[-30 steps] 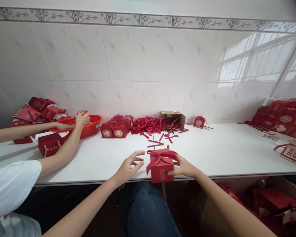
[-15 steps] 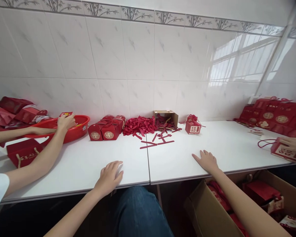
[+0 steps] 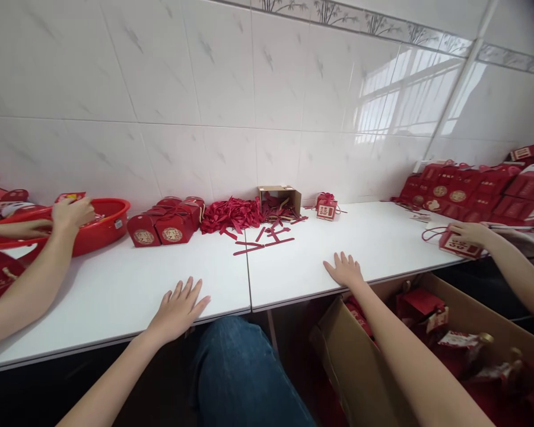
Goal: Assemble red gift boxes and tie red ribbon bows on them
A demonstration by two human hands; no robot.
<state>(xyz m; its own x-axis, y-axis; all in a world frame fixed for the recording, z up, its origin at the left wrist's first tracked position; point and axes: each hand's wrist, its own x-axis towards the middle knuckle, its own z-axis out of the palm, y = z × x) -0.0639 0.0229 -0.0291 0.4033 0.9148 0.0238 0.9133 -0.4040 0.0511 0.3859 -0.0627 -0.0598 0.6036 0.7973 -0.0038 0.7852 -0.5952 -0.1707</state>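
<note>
My left hand (image 3: pixel 177 309) lies flat near the front edge of the white table (image 3: pixel 213 267), fingers spread and holding nothing. Also palm down on the tabletop, my right hand (image 3: pixel 345 270) has its fingers apart and nothing in it. Beyond them, a heap of red ribbons (image 3: pixel 231 214) lies by the wall, beside an open cardboard box (image 3: pixel 296 200) tipped on its side with strips spilling out. Loose dark red strips (image 3: pixel 264 244) are scattered before it. One small red gift box (image 3: pixel 326 209) with a bow stands to the right, and several red boxes (image 3: pixel 172 230) stand to the left.
At left, a co-worker's hand (image 3: pixel 72 213) holds a small packet over a red basin (image 3: pixel 111 228). Another person's hand (image 3: pixel 468 235) touches a corded red box (image 3: pixel 456 247) at right. Red boxes (image 3: pixel 467 187) are stacked behind it. A large carton (image 3: pixel 360 367) with red boxes sits below the table edge.
The view has turned to the right, so things sit further left. My left hand's fingers have spread out flatter; my right hand still rests on the table. More of the right-hand co-worker's arm shows.
</note>
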